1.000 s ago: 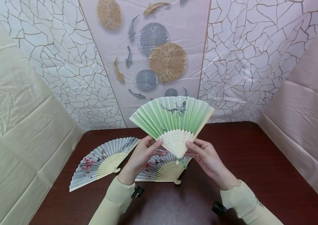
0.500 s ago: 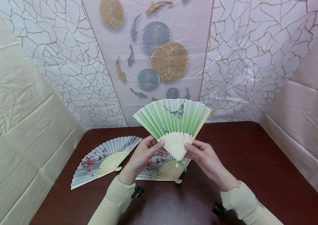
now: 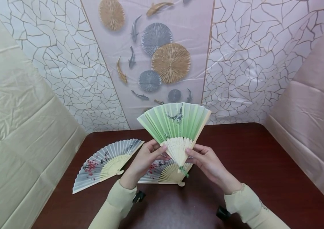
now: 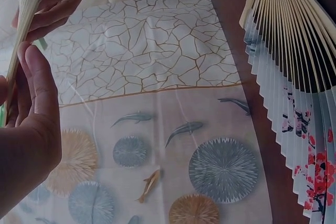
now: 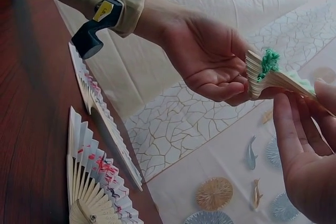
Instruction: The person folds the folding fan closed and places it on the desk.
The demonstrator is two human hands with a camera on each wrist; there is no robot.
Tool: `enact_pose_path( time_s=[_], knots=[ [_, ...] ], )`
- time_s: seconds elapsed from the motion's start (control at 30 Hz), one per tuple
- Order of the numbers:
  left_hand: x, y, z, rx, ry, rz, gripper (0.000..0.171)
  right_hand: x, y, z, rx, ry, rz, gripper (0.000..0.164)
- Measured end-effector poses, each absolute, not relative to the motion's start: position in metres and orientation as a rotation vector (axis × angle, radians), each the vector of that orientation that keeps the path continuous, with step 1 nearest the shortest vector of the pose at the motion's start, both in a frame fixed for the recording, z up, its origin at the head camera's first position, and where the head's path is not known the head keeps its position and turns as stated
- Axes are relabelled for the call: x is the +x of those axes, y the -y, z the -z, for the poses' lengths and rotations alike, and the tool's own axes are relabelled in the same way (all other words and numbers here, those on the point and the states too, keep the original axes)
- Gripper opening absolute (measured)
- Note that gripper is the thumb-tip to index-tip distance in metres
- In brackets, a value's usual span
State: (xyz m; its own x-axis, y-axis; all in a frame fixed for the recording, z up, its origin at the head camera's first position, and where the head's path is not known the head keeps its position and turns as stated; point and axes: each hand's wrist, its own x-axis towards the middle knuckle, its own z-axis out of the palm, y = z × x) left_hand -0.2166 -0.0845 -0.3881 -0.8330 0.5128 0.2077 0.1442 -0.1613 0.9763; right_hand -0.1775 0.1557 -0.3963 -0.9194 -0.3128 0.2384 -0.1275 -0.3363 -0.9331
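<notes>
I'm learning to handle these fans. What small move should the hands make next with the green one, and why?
Probably ease the right hand toward the left hand, folding the green fan further: both hold its opposite edges, and its spread has narrowed over the last second.

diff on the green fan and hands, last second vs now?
Green folding fan: spread narrowed, top edge slightly lower. Right hand shifted inward, toward the left hand, and slightly down. Nothing newly grasped or released; both hands hold the fan throughout. Unchanged: left grey blossom-print fan and partly covered grey blossom-print fan, open on the table.
</notes>
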Motion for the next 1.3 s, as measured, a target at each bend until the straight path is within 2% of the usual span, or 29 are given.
enact_pose_path(
  time_s=[1.3],
  knots=[
    [-0.2175,0.0824,0.3975,0.784,-1.826,-2.05,0.038,-0.1765,-0.152,0.4021,-0.554,-1.756,2.356,0.025]
  ],
)
